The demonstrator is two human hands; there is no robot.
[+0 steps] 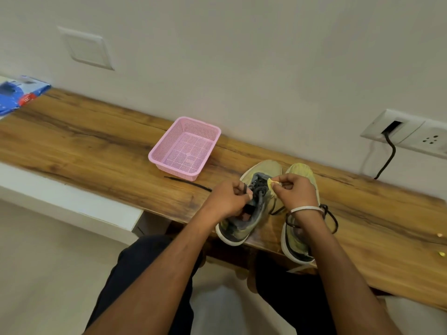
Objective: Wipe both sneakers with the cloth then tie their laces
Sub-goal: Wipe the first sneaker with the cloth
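Observation:
Two yellow-green sneakers with white soles stand side by side on the wooden table (pixel 96 141), toes toward the wall. My left hand (pixel 227 199) is over the left sneaker (pixel 263 168), its fingers closed on that shoe's black lace (pixel 188 183), whose free end trails left across the wood. My right hand (pixel 295 192) hovers between the shoes and pinches a small yellow piece that looks like the cloth (pixel 272 183). My right wrist hides the middle of the right sneaker (pixel 297 245), and its dark lace lies in loose loops beside it.
A pink mesh basket (pixel 154 155) with nothing in it sits to the left of the shoes near the wall. A blue packet (pixel 17 95) lies at the far left end. A wall socket (pixel 411 134) with a black cable (pixel 389 155) is at the right.

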